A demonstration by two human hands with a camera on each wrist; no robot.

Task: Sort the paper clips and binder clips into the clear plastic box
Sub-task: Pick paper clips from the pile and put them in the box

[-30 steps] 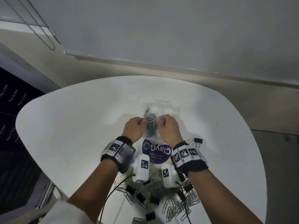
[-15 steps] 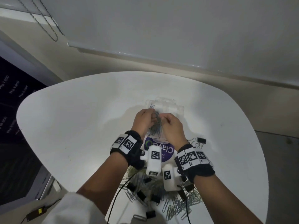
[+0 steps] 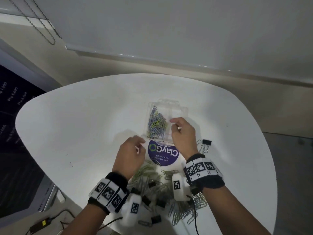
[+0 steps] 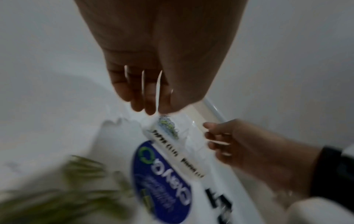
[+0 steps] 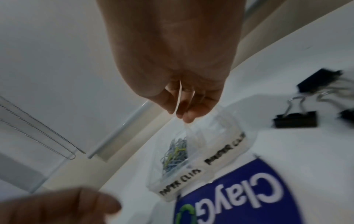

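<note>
The clear box (image 3: pixel 176 112) sits open on the white table (image 3: pixel 84 126), a heap of coloured paper clips (image 3: pixel 156 125) in its left compartment. Its near edge touches a round blue sticker (image 3: pixel 163 153). The right hand (image 3: pixel 183 133) hovers over the box's right compartment, fingers loosely curled and empty. The left hand (image 3: pixel 131 154) hangs just left of the sticker, fingers relaxed, holding nothing. Nearer than the sticker lies a pile of loose clips (image 3: pixel 186 211) mixed with black binder clips (image 3: pixel 158 201). Another binder clip (image 3: pixel 206 143) lies right of the box.
</note>
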